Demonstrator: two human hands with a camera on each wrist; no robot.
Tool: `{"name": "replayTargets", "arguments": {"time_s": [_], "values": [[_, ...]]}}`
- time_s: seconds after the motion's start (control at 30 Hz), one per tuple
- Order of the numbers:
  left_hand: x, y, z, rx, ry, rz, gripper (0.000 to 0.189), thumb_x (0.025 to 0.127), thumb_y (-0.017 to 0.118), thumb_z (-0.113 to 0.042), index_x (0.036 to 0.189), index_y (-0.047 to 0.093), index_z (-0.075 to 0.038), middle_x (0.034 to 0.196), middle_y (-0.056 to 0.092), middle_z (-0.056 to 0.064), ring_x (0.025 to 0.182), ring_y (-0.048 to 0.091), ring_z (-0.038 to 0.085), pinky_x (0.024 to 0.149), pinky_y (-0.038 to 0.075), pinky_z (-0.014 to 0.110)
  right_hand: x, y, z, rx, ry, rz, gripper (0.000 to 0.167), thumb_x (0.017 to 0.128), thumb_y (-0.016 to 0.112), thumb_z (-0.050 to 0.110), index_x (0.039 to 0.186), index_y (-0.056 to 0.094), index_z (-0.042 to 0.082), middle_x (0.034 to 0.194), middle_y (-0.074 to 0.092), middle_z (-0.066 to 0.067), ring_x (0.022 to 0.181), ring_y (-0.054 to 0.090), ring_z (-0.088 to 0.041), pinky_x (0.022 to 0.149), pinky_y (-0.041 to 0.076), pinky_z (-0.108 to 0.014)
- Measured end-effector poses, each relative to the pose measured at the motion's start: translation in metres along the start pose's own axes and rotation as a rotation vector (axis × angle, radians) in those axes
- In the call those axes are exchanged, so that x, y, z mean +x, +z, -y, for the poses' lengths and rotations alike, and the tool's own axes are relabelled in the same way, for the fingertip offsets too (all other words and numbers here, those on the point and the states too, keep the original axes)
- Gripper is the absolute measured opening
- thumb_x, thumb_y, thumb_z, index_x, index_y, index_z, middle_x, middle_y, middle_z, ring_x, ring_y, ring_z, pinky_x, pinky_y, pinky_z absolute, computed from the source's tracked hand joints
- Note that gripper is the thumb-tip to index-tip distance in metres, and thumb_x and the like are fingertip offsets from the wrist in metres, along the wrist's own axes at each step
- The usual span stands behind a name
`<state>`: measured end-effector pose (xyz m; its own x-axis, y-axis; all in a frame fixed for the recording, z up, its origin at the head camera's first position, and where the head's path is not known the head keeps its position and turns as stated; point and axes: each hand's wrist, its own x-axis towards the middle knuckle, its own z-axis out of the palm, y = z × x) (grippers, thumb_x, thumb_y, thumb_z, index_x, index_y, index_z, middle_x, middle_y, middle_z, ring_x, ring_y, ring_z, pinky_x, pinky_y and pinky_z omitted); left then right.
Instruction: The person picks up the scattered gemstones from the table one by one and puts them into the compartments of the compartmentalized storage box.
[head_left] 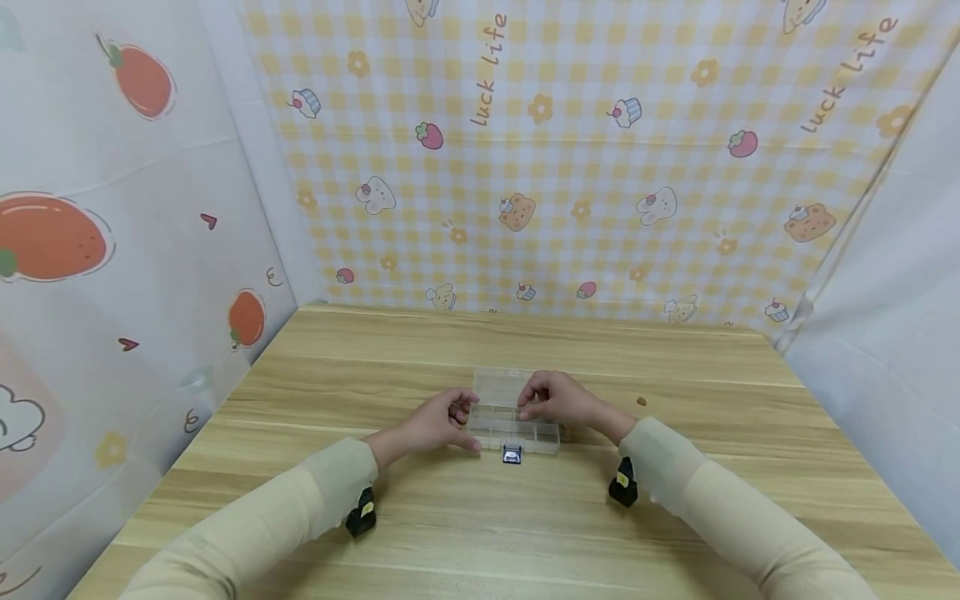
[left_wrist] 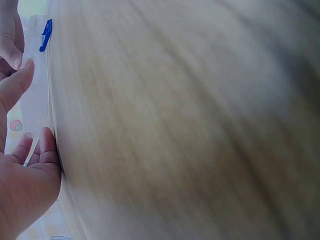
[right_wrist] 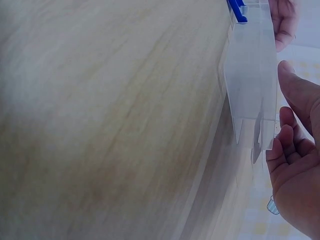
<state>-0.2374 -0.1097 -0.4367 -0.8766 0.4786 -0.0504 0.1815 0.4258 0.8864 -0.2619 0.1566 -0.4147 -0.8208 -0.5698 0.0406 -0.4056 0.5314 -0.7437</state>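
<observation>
- Nearest the camera, my cream fabric sleeves (head_left: 247,521) slant inward towards the box, each wrist wearing a small black device (head_left: 362,515).
- The clear plastic rectangular box (head_left: 513,428), divided into little compartments, sits on the pale wood-grain tabletop (head_left: 450,533) between my hands, probably so both can reach it easily.
- Its long axis runs left to right across my front; the compartments face up, and the long front wall faces me.
- The clear flat plastic lid (head_left: 495,385) lies back from the box's far side, pointing away from me, which leaves the compartments accessible.
- My left hand (head_left: 431,427) grasps the box's left end, thumb at the near corner and bent fingers towards the far one, I judge to keep so light a thing from sliding.
- My right hand (head_left: 562,398) reaches over the box's far right part, fingers bent down towards the compartments; I cannot tell whether they pinch anything small.
- A dark blue latch-like piece (head_left: 512,455) sits at the box's near side, around mid-length; whether it is attached is unclear.
- A tiny brown piece (head_left: 641,402) lies right of the box, well apart.
</observation>
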Motion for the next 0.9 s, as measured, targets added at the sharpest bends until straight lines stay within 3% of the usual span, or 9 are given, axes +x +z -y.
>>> {"name": "replayTargets", "arguments": {"time_s": [0.47, 0.9], "values": [[0.001, 0.0, 0.0, 0.004, 0.005, 0.002, 0.07, 0.067, 0.09, -0.01, 0.126, 0.052, 0.001, 0.106, 0.052, 0.009, 0.093, 0.049, 0.021, 0.08, 0.047, 0.032, 0.001, -0.004, -0.002, -0.023, -0.002, -0.015, 0.012, 0.083, 0.079, 0.018, 0.091, 0.072, 0.013, 0.083, 0.056, 0.0, 0.073, 0.047, -0.017, 0.062, 0.04, -0.026], [0.001, 0.0, 0.003, -0.006, 0.008, 0.013, 0.07, 0.068, 0.089, -0.01, 0.127, 0.052, 0.0, 0.109, 0.051, 0.01, 0.094, 0.049, 0.022, 0.08, 0.046, 0.034, -0.012, -0.023, -0.001, -0.048, -0.018, -0.083, 0.01, 0.084, 0.076, 0.011, 0.093, 0.072, 0.007, 0.078, 0.053, 0.0, 0.07, 0.043, -0.018, 0.062, 0.035, -0.028]]}}
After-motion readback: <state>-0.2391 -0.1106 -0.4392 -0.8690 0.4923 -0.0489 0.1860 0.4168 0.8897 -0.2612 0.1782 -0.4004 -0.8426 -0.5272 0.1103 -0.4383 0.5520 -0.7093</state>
